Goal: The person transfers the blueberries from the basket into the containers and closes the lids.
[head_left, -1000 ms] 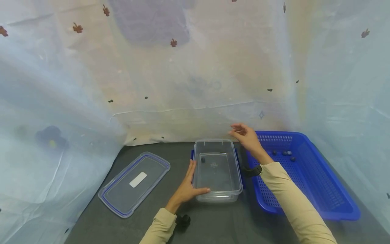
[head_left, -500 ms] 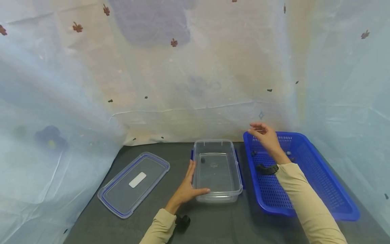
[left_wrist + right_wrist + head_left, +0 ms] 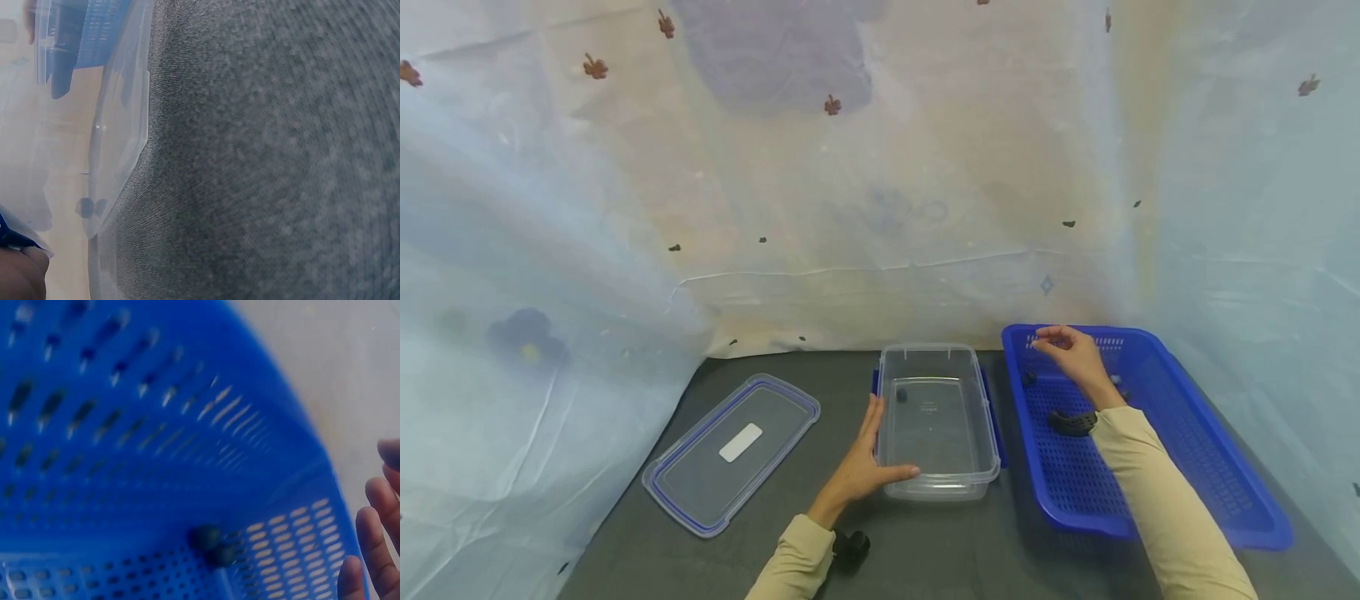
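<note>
Lid (image 3: 731, 451) sits far left on the dark tabletop (image 3: 925, 550), clear with blue edging, flat, well apart from everything else. Next right I see the left hand (image 3: 857, 467) flat against the clear container (image 3: 936, 421): fingers straight along its left wall, thumb on the near rim, not curled round it. Container is open-topped, one small dark ball (image 3: 901, 393) inside at the far left corner. Just beside the container's right wall is the blue basket (image 3: 1157, 500). Right hand (image 3: 1075, 354) hovers over the basket's far left corner, fingers loosely bent, holding nothing that I can see. Right wrist view shows two dark balls (image 3: 211, 545) touching each other on the basket floor by the wall, fingertips (image 3: 375, 506) at the frame's right edge, apart from them.
</note>
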Demonstrator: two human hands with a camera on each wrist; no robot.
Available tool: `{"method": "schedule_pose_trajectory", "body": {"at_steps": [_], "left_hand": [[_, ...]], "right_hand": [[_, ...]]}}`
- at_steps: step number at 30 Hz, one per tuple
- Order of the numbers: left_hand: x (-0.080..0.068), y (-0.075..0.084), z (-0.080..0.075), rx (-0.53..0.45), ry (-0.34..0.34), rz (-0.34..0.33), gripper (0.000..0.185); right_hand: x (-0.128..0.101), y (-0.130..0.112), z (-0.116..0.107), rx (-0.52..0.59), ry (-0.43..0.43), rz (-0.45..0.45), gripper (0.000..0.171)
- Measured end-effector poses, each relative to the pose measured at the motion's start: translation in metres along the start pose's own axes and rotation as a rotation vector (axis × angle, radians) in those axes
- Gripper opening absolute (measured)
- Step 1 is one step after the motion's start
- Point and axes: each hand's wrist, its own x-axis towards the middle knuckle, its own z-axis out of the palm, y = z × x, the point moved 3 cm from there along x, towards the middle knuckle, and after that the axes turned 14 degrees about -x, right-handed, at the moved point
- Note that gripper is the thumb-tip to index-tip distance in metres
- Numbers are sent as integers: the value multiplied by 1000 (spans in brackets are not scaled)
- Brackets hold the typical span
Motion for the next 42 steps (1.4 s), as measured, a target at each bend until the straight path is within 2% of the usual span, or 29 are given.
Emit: {"method": "schedule_pose_trajectory", "body": {"at_steps": [11, 19, 24, 27, 34, 42], "left_hand": [[1, -2, 0, -5, -4, -14, 120], [2, -4, -2, -9, 0, -8, 119], [1, -3, 0, -2, -4, -15, 120], [-1, 2, 1, -8, -3, -23, 120], [-8, 36, 5, -40, -24, -25, 117], [-9, 39, 5, -58, -23, -19, 117]], "right_hand": [[1, 33, 19, -126, -68, 40, 33], [4, 42, 31, -190, -145, -9, 36], [2, 47, 39, -212, -168, 5, 38], [2, 51, 43, -228, -177, 8, 36], [1, 56, 47, -264, -188, 11, 35], [0, 55, 48, -255, -196, 12, 32]]}}
